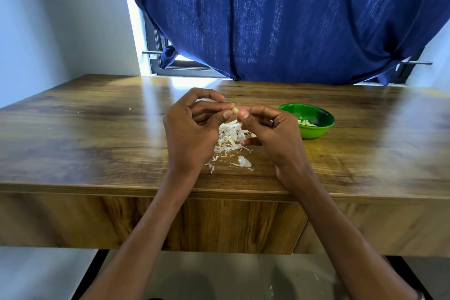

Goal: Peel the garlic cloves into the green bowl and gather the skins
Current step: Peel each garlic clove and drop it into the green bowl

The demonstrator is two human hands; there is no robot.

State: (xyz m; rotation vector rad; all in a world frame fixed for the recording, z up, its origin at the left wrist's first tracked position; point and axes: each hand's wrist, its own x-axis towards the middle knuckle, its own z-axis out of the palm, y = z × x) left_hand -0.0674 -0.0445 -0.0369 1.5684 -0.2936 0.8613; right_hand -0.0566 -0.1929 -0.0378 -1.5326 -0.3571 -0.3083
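Right above the pile of garlic skins [231, 140] on the wooden table [97, 143], your left hand [192, 124] and right hand [267, 129] meet, and the curled fingertips of both pinch one small garlic clove [235, 111] between them. Just right of the skins and a little farther back sits the green bowl [307, 120], with peeled cloves [307, 123] lying inside it. Beyond the skins, past the table's far edge, hangs a blue curtain [280, 19].

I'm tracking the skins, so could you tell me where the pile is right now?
In the head view the skins lie mid-table, near its front edge, under and between both hands, left of the green bowl.
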